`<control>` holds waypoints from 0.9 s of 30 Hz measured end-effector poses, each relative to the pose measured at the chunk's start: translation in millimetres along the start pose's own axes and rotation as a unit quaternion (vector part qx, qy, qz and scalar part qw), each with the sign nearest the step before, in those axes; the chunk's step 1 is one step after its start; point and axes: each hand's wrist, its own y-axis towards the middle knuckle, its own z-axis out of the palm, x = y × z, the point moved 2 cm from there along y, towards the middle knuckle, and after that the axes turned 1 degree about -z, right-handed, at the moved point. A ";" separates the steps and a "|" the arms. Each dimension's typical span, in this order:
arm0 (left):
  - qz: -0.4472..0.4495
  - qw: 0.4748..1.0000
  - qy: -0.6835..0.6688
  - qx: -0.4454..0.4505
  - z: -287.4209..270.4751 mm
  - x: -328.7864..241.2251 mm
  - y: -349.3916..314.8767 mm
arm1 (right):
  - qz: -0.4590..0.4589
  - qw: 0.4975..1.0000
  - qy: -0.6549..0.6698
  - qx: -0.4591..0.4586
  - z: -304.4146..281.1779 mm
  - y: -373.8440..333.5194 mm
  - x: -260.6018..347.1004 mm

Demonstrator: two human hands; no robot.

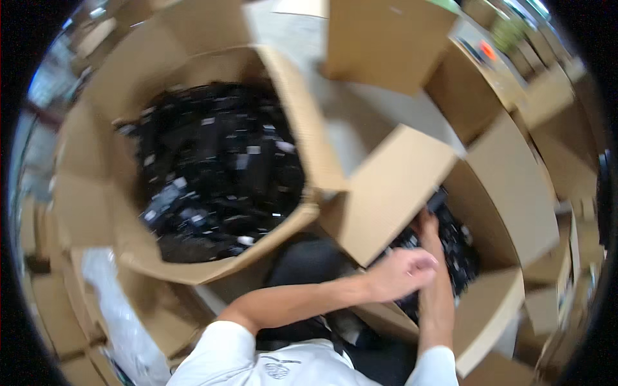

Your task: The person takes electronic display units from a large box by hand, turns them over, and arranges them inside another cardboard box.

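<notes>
My right hand (426, 222) reaches down into the smaller cardboard box (508, 193) on the right, among black items (460, 241) with small pale patches. Its fingers are blurred and partly hidden near a dark piece (438, 198), so I cannot tell whether they grip it. My left hand (405, 273) crosses in front of my right forearm, above the near side of that box. Its fingers are curled in, and nothing shows in them. Between the two boxes, an open flap (399, 193) stands up beside my right hand. The picture is smeared by motion.
A large open carton (290, 116) on the left holds a heap of black items (219, 161). Clear plastic wrap (119, 315) lies by its near left side. Another cardboard box (386, 45) stands beyond, on grey floor (367, 122). More cartons (553, 148) line the right.
</notes>
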 end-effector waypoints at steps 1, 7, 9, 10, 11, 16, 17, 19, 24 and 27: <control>-0.003 1.000 -0.006 -0.029 0.0 2.9 -3.6 | -0.059 0.996 -0.071 0.000 1.6 -3.2 1.2; 0.042 0.996 0.077 -0.019 -45.2 -72.7 -110.5 | -0.238 0.902 -0.358 -0.047 -21.1 -42.9 31.0; 0.040 0.982 0.181 -0.043 -86.1 -98.0 -162.1 | -0.272 0.879 -0.392 0.015 -49.5 -56.3 31.8; -0.025 0.968 0.224 -0.113 -115.6 -113.2 -184.3 | -0.206 0.895 -0.385 0.092 -55.1 -72.3 40.3; 0.059 0.929 0.294 -0.217 -148.0 -118.8 -195.0 | -0.174 0.901 -0.382 0.111 -71.7 -86.4 44.9; 0.005 0.577 0.676 -0.458 -341.3 -79.1 -204.6 | -0.090 0.928 -0.358 0.059 -116.9 -140.2 37.8; -0.029 0.547 0.702 -0.454 -365.7 -64.4 -205.4 | -0.093 0.923 -0.364 0.081 -103.5 -151.5 40.3; -0.105 0.541 0.704 -0.448 -399.6 -45.5 -198.6 | -0.131 0.898 -0.400 0.130 -78.3 -174.2 47.8; -0.128 0.566 0.625 -0.522 -444.5 -63.5 -199.2 | -0.243 0.819 -0.476 0.211 9.4 -262.9 93.5; -0.015 0.626 0.556 -0.546 -422.9 -106.5 -212.6 | -0.282 0.833 -0.429 0.206 25.0 -284.5 112.9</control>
